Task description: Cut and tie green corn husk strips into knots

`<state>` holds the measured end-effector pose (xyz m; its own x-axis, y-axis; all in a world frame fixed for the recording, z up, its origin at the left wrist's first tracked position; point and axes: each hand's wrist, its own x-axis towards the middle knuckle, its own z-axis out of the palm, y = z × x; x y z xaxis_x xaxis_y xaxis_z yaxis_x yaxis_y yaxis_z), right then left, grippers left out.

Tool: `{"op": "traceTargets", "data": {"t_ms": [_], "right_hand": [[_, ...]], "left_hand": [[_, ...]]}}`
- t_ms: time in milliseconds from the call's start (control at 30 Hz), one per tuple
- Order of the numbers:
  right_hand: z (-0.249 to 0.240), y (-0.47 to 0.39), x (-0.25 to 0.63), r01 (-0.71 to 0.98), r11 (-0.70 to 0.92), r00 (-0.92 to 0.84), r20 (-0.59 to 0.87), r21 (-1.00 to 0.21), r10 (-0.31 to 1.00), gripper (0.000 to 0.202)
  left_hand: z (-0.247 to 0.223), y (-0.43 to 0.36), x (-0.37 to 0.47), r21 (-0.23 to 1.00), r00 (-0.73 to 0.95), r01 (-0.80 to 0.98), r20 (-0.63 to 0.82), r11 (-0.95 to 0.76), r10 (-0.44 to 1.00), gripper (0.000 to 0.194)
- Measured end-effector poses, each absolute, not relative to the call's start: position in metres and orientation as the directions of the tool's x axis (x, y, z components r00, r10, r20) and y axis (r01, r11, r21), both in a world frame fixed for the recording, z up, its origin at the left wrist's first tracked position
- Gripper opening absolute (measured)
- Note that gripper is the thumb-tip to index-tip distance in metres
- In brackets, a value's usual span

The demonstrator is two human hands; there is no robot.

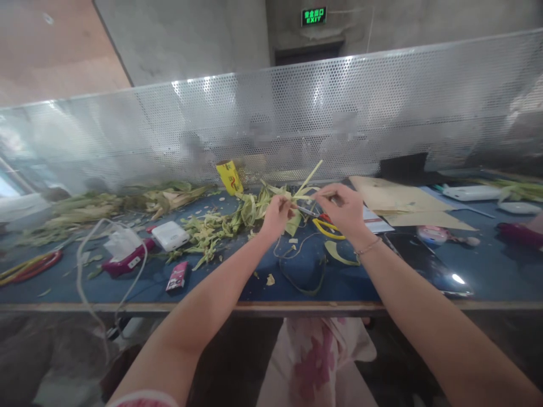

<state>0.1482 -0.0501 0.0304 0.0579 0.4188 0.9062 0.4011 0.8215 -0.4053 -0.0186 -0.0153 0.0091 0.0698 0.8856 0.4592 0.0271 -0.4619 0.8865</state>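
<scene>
My left hand (pixel 278 216) is closed in a pinch on pale green leaf strips (pixel 311 176), one of which sticks up toward the perforated panel. To its right, my right hand (pixel 344 210) is also closed, with thumb and fingers pinched at the other end of the strips. Below and between the hands lie scissors (pixel 327 228) with yellow and red handles, partly covered by my right hand. A braided or bunched mass of dry leaves (pixel 252 208) extends left from my left hand. A cut leaf piece (pixel 340 254) lies under my right wrist.
A perforated metal panel (pixel 237 124) stands behind the blue table (pixel 254 285). Leaf piles (pixel 169 198) lie at the back left, near a yellow packet (pixel 229 177). A white power bank (pixel 169 235), a pink box (pixel 177 276), brown paper (pixel 394 195) and a phone (pixel 424 263) surround the work area.
</scene>
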Motion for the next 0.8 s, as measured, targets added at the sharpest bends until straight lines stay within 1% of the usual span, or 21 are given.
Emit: {"op": "traceTargets", "data": {"t_ms": [33, 100, 167, 233, 300, 400, 500, 600, 667, 700, 767, 800], "right_hand": [[0.029, -0.054, 0.144, 0.399, 0.834, -0.038, 0.902, -0.381, 0.431, 0.012], [0.026, -0.059, 0.136, 0.391, 0.878, -0.244, 0.889, -0.275, 0.387, 0.012], [0.020, -0.061, 0.127, 0.356, 0.915, -0.419, 0.843, -0.188, 0.337, 0.015], [0.014, -0.061, 0.119, 0.318, 0.938, -0.518, 0.803, -0.138, 0.294, 0.018], [0.010, -0.060, 0.114, 0.305, 0.939, -0.509, 0.806, -0.158, 0.301, 0.018], [0.009, -0.060, 0.112, 0.311, 0.907, -0.416, 0.818, -0.283, 0.398, 0.019], [0.011, -0.061, 0.110, 0.300, 0.864, -0.338, 0.802, -0.404, 0.492, 0.020], [0.010, -0.062, 0.108, 0.258, 0.853, -0.303, 0.800, -0.454, 0.518, 0.022], [0.009, -0.062, 0.107, 0.234, 0.863, -0.319, 0.802, -0.448, 0.504, 0.022], [0.010, -0.063, 0.107, 0.232, 0.874, -0.339, 0.807, -0.427, 0.484, 0.022], [0.012, -0.065, 0.110, 0.244, 0.908, -0.376, 0.829, -0.341, 0.413, 0.021], [0.015, -0.066, 0.113, 0.265, 0.923, -0.374, 0.852, -0.280, 0.366, 0.019]], "left_hand": [[0.008, -0.014, -0.019, 0.882, 0.064, 0.019, 0.469, -0.471, 0.881, 0.011], [0.006, -0.010, -0.020, 0.864, 0.043, 0.024, 0.501, -0.503, 0.864, 0.010], [0.005, -0.006, -0.021, 0.857, -0.002, 0.025, 0.515, -0.515, 0.857, 0.009], [0.004, -0.004, -0.022, 0.868, -0.049, 0.009, 0.497, -0.497, 0.866, 0.012], [0.004, -0.003, -0.023, 0.874, -0.064, -0.005, 0.485, -0.487, 0.872, 0.020], [0.005, -0.004, -0.027, 0.834, -0.044, 0.014, 0.551, -0.551, 0.833, 0.023], [0.006, -0.009, -0.030, 0.759, 0.008, 0.092, 0.646, -0.644, 0.763, 0.021], [0.006, -0.015, -0.029, 0.690, 0.060, 0.191, 0.702, -0.698, 0.710, 0.024], [0.005, -0.018, -0.027, 0.674, 0.071, 0.255, 0.702, -0.693, 0.709, 0.024], [0.004, -0.018, -0.026, 0.673, 0.067, 0.284, 0.697, -0.683, 0.714, 0.022], [0.002, -0.017, -0.024, 0.661, 0.043, 0.337, 0.701, -0.671, 0.712, 0.016], [0.001, -0.015, -0.024, 0.651, 0.026, 0.355, 0.710, -0.671, 0.703, 0.016]]}}
